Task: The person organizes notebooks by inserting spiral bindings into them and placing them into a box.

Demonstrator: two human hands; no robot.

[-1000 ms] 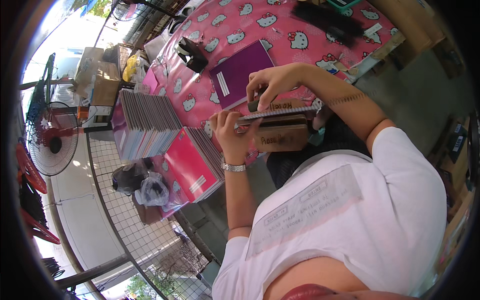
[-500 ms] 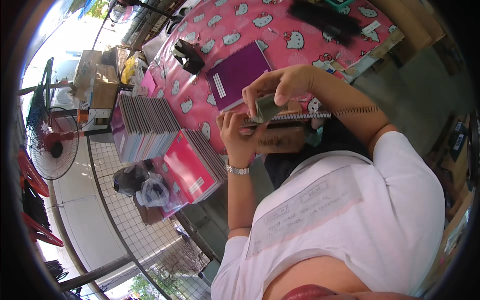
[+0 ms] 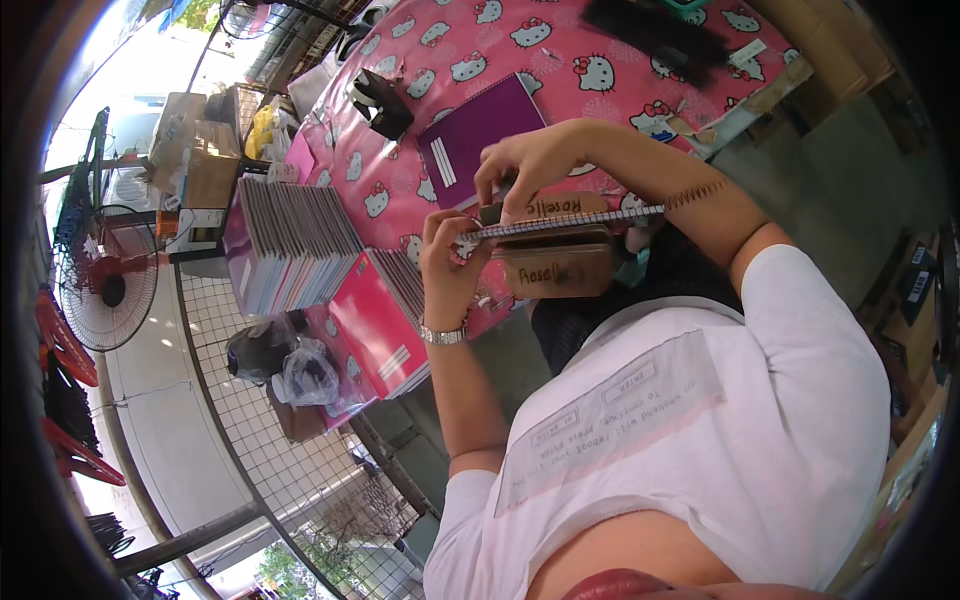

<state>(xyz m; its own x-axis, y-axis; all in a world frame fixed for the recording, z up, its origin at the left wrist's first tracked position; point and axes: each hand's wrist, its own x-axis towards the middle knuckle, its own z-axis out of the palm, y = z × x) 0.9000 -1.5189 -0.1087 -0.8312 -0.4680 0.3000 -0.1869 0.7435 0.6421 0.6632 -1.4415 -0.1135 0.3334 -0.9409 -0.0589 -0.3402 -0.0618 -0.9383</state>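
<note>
A spiral-bound notebook (image 3: 575, 221) is held edge-on, level, above the edge of the pink cat-print table (image 3: 640, 60). My left hand (image 3: 450, 268), with a wristwatch, grips its left end from below. My right hand (image 3: 530, 160) arches over the same end, fingertips pinching down on the notebook's corner, where a small dark thing shows. Just under the notebook sits a brown cardboard piece (image 3: 560, 270) with handwriting on it. A purple notebook (image 3: 478, 135) lies flat on the table behind my hands.
A tall stack of notebooks (image 3: 290, 245) and a pink-covered stack (image 3: 385, 325) stand at the left. A black tape dispenser (image 3: 375, 100) sits further back. Plastic bags (image 3: 290, 365), a wire grid and a red fan (image 3: 100, 290) are to the left.
My right hand has drawn back from flat on the notebook's cover to its left end. The notebook has turned edge-on, and the cardboard piece beneath it shows.
</note>
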